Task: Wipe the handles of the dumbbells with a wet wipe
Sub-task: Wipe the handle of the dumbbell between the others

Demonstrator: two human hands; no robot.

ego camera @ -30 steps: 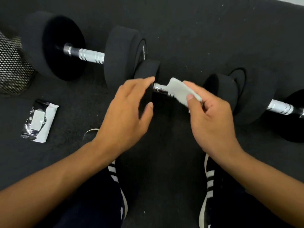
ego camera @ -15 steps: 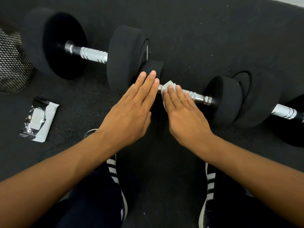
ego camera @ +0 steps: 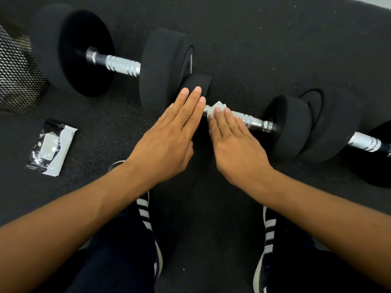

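Note:
Three black dumbbells with chrome handles lie in a row on the dark floor mat. The middle dumbbell's handle (ego camera: 251, 121) is partly under my right hand (ego camera: 234, 144), which lies flat and presses a white wet wipe (ego camera: 215, 106) onto the handle's left end. My left hand (ego camera: 169, 138) rests flat, fingers together, on the middle dumbbell's small left weight (ego camera: 198, 83). The left dumbbell's handle (ego camera: 122, 65) is bare. The right dumbbell's handle (ego camera: 366, 141) shows at the right edge.
A wet wipe packet (ego camera: 51, 146) lies on the mat at the left. A metal mesh bin (ego camera: 14, 72) stands at the far left edge. My two striped shoes (ego camera: 268, 229) are just below the hands.
My right hand has flattened and slid the wipe left along the middle handle, baring its right part. My left hand has flattened onto the small weight. The last half second shows little movement.

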